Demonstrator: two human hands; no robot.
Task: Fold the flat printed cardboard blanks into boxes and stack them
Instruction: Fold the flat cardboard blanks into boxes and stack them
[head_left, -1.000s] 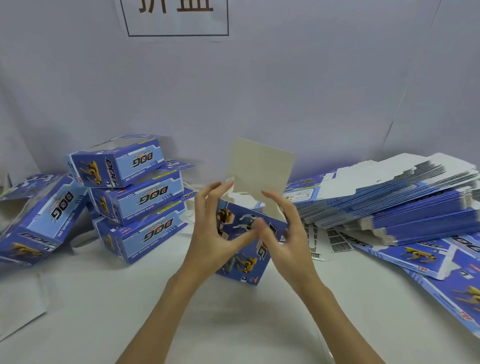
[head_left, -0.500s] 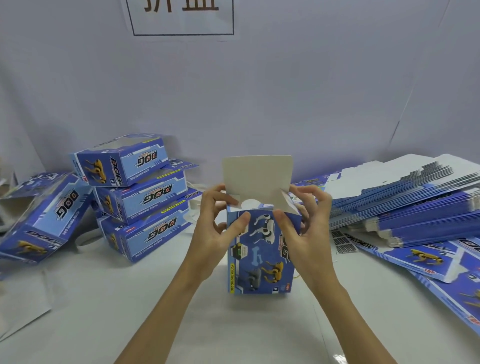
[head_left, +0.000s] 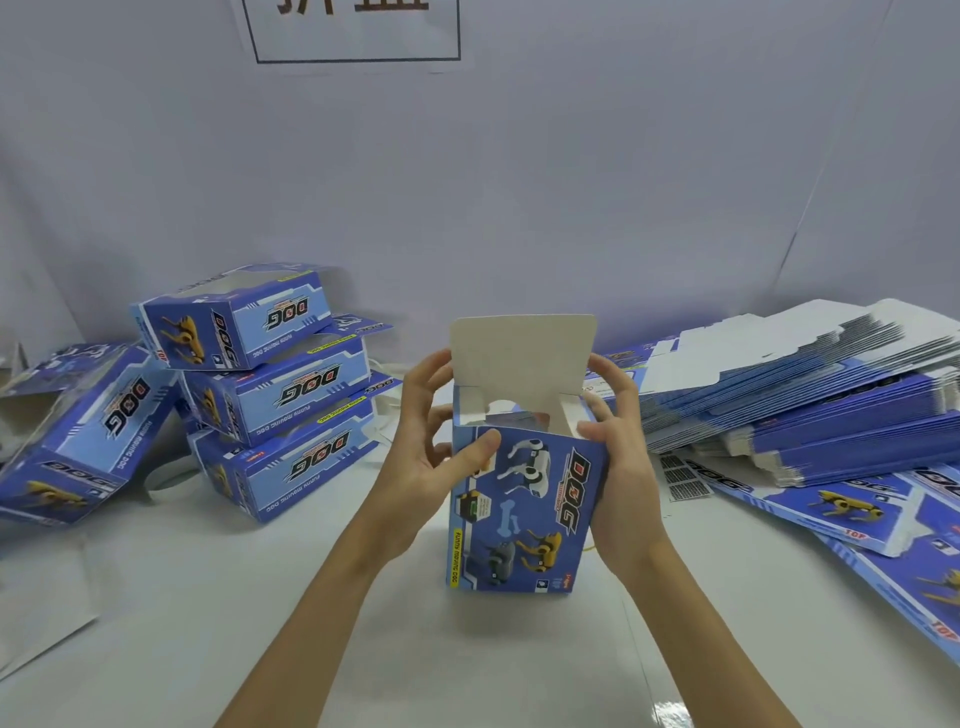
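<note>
A blue printed box (head_left: 524, 514) stands upright on the white table, its white top flap (head_left: 522, 353) raised and the top open. My left hand (head_left: 423, 447) grips its left side, thumb on the front face and fingers behind the flap. My right hand (head_left: 621, 452) grips the right side near the top corner. Three folded boxes (head_left: 270, 395) are stacked at the left. A thick pile of flat blanks (head_left: 800, 400) lies at the right.
Another folded box (head_left: 83, 441) leans tilted at the far left. Loose flat blanks (head_left: 852, 514) spread over the right front of the table. A grey backdrop with a framed sign (head_left: 358, 31) rises behind. White sheets (head_left: 36, 613) lie at the left front.
The box has turned from tilted to upright and now rests on the table. Both hands shifted up to its top edges, and the flap stands straight.
</note>
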